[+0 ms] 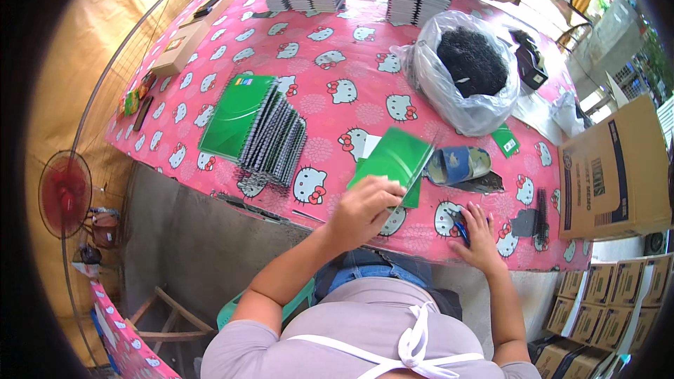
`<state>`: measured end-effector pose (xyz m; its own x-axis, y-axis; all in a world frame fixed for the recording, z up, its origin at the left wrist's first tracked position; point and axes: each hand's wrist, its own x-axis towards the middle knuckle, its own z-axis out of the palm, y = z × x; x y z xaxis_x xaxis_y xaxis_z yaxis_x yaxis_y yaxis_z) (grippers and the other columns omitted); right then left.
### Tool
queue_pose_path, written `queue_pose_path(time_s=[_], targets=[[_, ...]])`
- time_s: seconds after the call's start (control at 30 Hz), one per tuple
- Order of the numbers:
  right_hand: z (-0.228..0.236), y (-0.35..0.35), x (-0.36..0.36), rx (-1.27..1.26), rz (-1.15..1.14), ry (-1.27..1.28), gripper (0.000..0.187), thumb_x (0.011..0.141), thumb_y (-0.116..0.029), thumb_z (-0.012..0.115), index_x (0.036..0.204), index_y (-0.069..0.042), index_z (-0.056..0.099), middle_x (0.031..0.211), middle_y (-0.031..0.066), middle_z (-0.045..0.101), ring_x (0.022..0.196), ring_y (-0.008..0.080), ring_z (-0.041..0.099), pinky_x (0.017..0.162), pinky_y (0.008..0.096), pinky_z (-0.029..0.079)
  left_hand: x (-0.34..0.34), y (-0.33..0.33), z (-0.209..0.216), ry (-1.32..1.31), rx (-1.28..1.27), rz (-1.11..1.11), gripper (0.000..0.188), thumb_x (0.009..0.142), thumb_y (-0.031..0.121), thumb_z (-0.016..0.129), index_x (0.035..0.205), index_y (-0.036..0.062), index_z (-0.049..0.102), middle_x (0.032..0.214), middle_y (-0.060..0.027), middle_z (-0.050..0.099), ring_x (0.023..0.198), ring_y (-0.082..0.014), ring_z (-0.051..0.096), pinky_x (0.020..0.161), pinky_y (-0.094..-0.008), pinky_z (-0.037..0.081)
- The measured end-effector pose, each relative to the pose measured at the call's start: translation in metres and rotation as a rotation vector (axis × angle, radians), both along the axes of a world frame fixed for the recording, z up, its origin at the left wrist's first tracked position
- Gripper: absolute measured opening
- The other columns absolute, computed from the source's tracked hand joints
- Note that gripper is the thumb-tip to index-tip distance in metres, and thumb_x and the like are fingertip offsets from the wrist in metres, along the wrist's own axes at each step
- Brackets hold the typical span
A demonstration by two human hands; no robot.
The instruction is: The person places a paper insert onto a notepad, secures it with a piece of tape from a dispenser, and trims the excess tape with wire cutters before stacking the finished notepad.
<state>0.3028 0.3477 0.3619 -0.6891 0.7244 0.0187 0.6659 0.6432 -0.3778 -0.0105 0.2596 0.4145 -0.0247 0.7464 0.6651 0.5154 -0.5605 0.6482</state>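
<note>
one notebook point(394, 158) is pinched in the left hand point(366, 207); the right hand point(479, 240) (grip unclear) touches a blue tool point(460, 229).

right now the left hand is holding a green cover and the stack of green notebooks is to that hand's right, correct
No: the head view shows the stack of green notebooks to the left, not right, of the left hand, which is holding a green cover.

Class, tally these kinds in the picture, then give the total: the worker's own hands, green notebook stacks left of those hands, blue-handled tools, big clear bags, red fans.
Hands: 2 (left hand, right hand)
Green notebook stacks: 1
Blue-handled tools: 1
Big clear bags: 1
Red fans: 1
Total: 6
</note>
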Motion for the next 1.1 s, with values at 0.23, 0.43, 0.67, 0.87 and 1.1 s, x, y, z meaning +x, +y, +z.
queue_pose_path(time_s=[0.23,0.43,0.67,0.87,1.1], targets=[[0.010,-0.028,-0.032,0.002,-0.099,0.377,0.038,0.081,-0.013,0.068,0.115,0.000,0.057,0.104,0.0187,0.059,0.096,0.0332,0.057,0.084,0.0405,0.045,0.016,-0.004,-0.041,0.066,-0.066,0.102,0.029,0.070,-0.004,0.072,0.098,0.0010,0.065,0.103,-0.0132,0.067,0.091,-0.0287,0.063,0.078,-0.0358,0.052],[0.052,-0.050,-0.085,-0.034,0.058,0.527,0.045,0.074,-0.016,0.074,0.114,-0.002,0.057,0.109,0.0159,0.059,0.103,0.0331,0.055,0.089,0.0438,0.043,0.026,0.000,-0.041,-0.122,-0.108,0.219,0.027,0.069,0.008,0.081,0.085,-0.0014,0.061,0.098,-0.0166,0.067,0.085,-0.0275,0.065,0.072,-0.0347,0.053],[0.066,-0.048,-0.097,0.101,0.085,0.443,0.045,0.073,-0.018,0.073,0.112,-0.001,0.058,0.110,0.0150,0.058,0.102,0.0333,0.055,0.089,0.0462,0.040,0.030,-0.001,-0.048,-0.149,-0.166,0.241,0.021,0.069,-0.002,0.079,0.082,-0.0028,0.063,0.099,-0.0184,0.067,0.085,-0.0234,0.068,0.069,-0.0303,0.057],[0.068,-0.044,-0.096,-0.384,0.009,0.475,0.036,0.083,-0.017,0.067,0.112,0.002,0.058,0.104,0.0150,0.062,0.089,0.0270,0.061,0.076,0.0384,0.047,0.031,0.001,-0.039,-0.108,-0.073,0.247,0.021,0.067,0.002,0.080,0.080,0.0000,0.063,0.090,-0.0147,0.068,0.080,-0.0260,0.065,0.068,-0.0339,0.053],[0.059,-0.026,-0.100,-1.248,-0.102,0.667,0.032,0.091,-0.019,0.062,0.114,0.003,0.059,0.095,0.0086,0.065,0.084,0.0145,0.062,0.073,0.0269,0.050,0.006,-0.003,-0.007,-0.129,0.054,0.288,0.023,0.070,-0.001,0.078,0.084,0.0018,0.061,0.095,-0.0168,0.068,0.082,-0.0209,0.066,0.068,-0.0292,0.053]])
